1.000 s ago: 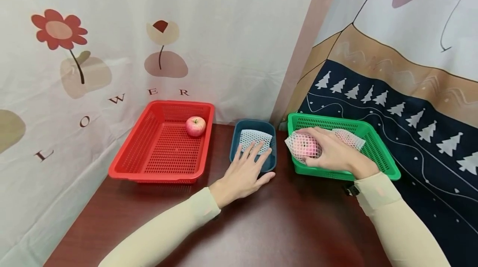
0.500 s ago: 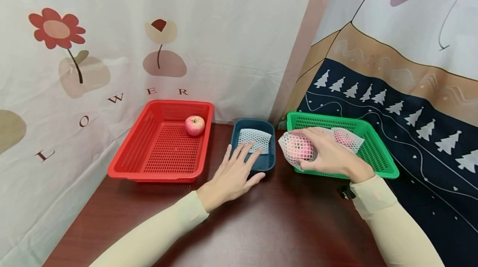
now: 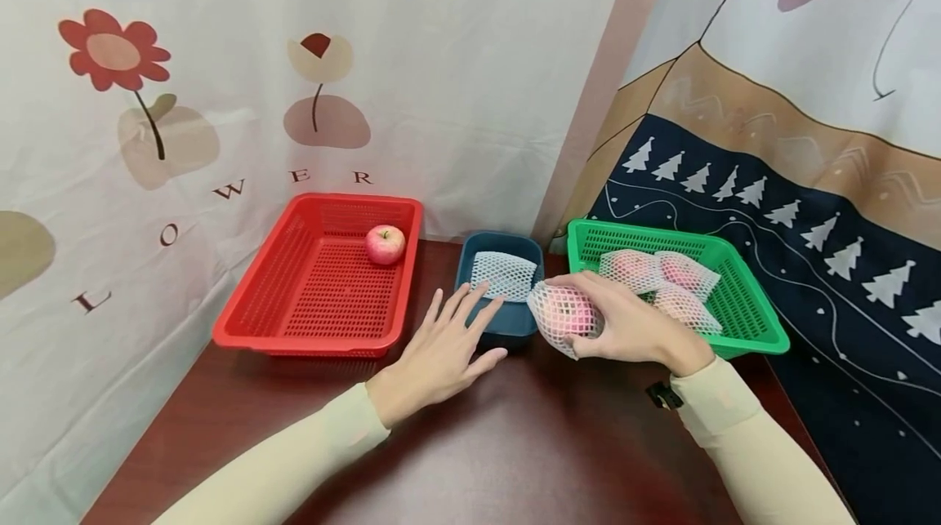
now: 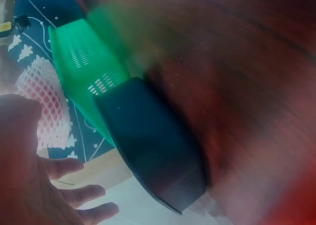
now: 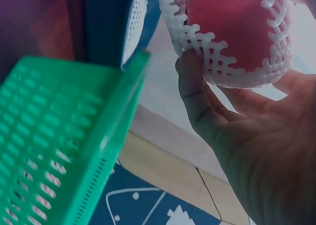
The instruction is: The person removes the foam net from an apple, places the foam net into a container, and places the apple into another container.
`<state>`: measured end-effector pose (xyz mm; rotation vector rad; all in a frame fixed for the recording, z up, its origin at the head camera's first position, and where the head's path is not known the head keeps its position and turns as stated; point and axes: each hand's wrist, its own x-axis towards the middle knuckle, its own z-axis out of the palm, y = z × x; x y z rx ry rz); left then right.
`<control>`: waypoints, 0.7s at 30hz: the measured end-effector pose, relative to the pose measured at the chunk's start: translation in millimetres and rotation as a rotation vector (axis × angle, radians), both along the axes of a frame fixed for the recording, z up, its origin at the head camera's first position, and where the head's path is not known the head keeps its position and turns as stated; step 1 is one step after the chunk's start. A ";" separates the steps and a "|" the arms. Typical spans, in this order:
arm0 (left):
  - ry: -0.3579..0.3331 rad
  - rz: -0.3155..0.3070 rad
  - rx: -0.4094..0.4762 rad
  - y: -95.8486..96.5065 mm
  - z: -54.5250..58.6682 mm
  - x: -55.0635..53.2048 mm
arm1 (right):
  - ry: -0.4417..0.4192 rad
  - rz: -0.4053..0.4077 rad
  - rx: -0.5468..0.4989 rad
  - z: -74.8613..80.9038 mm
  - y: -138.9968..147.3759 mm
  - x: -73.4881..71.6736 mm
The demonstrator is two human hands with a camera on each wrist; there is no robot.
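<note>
My right hand grips an apple in a white foam net, held between the blue tray and the green basket. In the right wrist view the red apple shows through the net's open end, with fingers curled beneath it. My left hand holds nothing; its fingers are spread in front of the blue tray, overlapping its near edge in the head view. Inside that tray lies a flat white foam net. Several netted apples sit in the green basket.
A red basket stands at the left with one bare apple in its back right corner. All three containers are on a dark reddish-brown table. A printed curtain hangs close behind them.
My right hand has carried the netted apple left and toward me, out from over the green basket, uncovering the netted apples there. My left hand has drawn back left from the blue tray.
</note>
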<state>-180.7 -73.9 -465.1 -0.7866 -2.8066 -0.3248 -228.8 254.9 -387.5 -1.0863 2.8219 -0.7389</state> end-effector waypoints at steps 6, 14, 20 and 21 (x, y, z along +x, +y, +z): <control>0.010 -0.010 0.012 -7.3 -0.5 5.9 | -0.065 0.029 -0.029 -11.5 -10.8 3.4; 0.055 -0.008 0.005 -15.9 -6.9 14.0 | -0.090 0.075 -0.017 -24.3 -23.6 8.1; 0.057 0.015 0.000 -24.0 -9.8 19.5 | -0.133 0.095 -0.024 -33.8 -31.3 11.1; 0.060 0.016 -0.002 -25.1 -10.4 20.0 | -0.142 0.096 -0.028 -35.2 -32.0 11.6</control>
